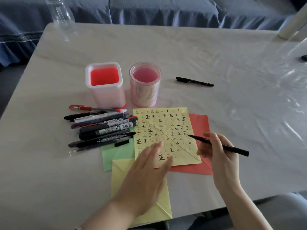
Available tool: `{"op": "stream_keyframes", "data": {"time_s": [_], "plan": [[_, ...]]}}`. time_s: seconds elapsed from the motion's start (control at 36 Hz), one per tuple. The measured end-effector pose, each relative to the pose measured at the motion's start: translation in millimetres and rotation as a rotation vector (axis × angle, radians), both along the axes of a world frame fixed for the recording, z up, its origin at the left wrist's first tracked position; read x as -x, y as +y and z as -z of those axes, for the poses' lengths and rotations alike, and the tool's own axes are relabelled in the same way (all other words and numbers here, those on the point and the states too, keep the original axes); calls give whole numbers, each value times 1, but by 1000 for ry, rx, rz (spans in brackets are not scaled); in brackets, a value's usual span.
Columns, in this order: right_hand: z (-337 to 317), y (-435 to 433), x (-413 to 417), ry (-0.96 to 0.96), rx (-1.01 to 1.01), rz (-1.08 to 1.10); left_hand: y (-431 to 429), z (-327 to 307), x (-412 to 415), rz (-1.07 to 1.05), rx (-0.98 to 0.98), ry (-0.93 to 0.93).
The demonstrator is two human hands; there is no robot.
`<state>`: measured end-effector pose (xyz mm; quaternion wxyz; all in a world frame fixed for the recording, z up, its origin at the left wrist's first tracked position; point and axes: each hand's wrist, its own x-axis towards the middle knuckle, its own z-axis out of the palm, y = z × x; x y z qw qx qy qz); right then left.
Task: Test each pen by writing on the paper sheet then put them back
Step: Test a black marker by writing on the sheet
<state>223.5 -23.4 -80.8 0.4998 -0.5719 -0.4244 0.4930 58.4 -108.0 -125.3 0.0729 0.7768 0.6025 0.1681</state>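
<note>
A yellow paper sheet (167,127) covered with rows of written characters lies in front of me. My right hand (221,153) grips a thin black pen (232,147), its tip at the sheet's right edge. My left hand (149,165) hovers flat and blurred over the sheet's lower left part, fingers straight. A pile of several pens and markers (101,128) lies left of the sheet. Behind stand an empty square holder with a red bottom (106,87) and an empty round pink holder (145,85). One capped black pen (194,81) lies alone to the right of the holders.
Red paper (201,123), green paper (116,153) and another yellow sheet (126,170) lie under and below the written sheet. A loose black cap (122,143) lies by the pile. A clear plastic bottle (59,14) stands at the table's far left. Blue fabric lies beyond the table.
</note>
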Motion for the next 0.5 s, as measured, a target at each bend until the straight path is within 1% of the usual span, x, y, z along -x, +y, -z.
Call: {"op": "stream_keyframes", "data": {"time_s": [0.08,0.14,0.22,0.31,0.42,0.5], "plan": [[5,2,0,43,2,-19,-4,8,-14,50,89,19],[8,3,1,38,-6,-18,-4,11,-21,29,115,26],[13,2,3,-34,-67,-1,-3,12,-27,-19,132,41],[20,1,7,-85,-128,22,-2,12,-28,-21,141,38],[32,0,11,-175,-142,62,-1,12,-27,-33,140,35],[39,-1,13,-286,-172,110,-1,13,-26,-28,130,11]]}}
